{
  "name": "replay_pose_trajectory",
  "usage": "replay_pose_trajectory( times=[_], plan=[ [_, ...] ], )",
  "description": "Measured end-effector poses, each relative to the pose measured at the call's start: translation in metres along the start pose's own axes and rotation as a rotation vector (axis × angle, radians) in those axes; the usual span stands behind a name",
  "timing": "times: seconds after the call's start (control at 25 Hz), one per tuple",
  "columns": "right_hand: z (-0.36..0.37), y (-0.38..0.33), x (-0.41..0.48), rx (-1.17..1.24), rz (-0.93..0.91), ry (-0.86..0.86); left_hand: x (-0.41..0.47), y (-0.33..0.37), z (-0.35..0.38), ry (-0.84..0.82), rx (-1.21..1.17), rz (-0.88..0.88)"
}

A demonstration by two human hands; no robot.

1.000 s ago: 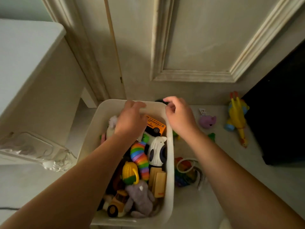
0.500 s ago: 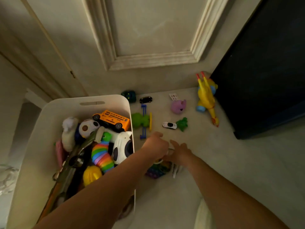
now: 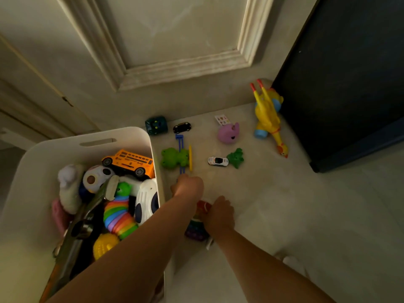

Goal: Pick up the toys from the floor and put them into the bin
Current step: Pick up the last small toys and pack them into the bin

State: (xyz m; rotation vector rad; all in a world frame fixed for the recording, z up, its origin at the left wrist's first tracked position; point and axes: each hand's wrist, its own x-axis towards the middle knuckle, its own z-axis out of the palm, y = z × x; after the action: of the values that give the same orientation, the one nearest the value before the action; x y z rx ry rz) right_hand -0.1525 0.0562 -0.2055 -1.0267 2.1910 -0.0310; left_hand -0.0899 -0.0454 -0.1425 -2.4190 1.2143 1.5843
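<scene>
- My left hand (image 3: pixel 188 187) hangs over the floor (image 3: pixel 284 215) just right of the bin (image 3: pixel 91 136); its fingers are hidden, so I cannot tell their state.
- My right hand (image 3: pixel 219 213) curls its fingers on the rainbow toy (image 3: pixel 195 228), beside the bin's right wall.
- Frog (image 3: pixel 173 158) and car (image 3: pixel 218 161) lie farther off.
</scene>
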Motion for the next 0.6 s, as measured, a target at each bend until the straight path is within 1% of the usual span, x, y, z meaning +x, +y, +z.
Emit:
replay_pose_trajectory(
  times=[0.04,0.08,0.12,0.2,0.24,0.28,0.36,0.4,0.48,0.52,0.6],
  plan=[
    [0.001,0.001,0.000,0.063,0.001,-0.011,-0.005,-0.001,-0.003,0.011,-0.070,-0.031],
    [-0.002,0.003,0.000,0.151,0.006,-0.048,-0.016,0.002,-0.007,-0.002,0.023,-0.013],
    [-0.006,0.005,0.002,0.230,-0.003,-0.103,-0.023,0.000,-0.012,-0.012,0.321,0.101],
    [-0.025,0.008,0.005,0.313,-0.100,-0.206,-0.039,0.002,-0.022,-0.002,0.436,0.222],
    [-0.037,0.009,0.005,0.375,-0.140,-0.216,-0.049,0.005,-0.027,0.012,0.360,0.232],
    [-0.052,0.006,0.003,0.482,-0.143,-0.206,-0.056,0.008,-0.033,0.006,0.273,0.200],
    [-0.083,-0.004,-0.001,0.739,-0.078,-0.163,-0.059,0.006,-0.035,-0.041,-0.109,0.176],
    [-0.098,-0.011,-0.004,0.837,-0.041,-0.153,-0.064,0.003,-0.038,-0.048,-0.240,0.155],
    [-0.130,-0.027,-0.015,0.984,0.010,-0.218,-0.078,0.002,-0.049,-0.079,-0.333,0.227],
    [-0.143,-0.036,-0.022,1.041,0.027,-0.273,-0.086,0.001,-0.054,-0.127,-0.366,0.267],
    [-0.167,-0.053,-0.040,1.118,-0.004,-0.353,-0.100,0.000,-0.069,-0.225,-0.514,0.352]
  ],
)
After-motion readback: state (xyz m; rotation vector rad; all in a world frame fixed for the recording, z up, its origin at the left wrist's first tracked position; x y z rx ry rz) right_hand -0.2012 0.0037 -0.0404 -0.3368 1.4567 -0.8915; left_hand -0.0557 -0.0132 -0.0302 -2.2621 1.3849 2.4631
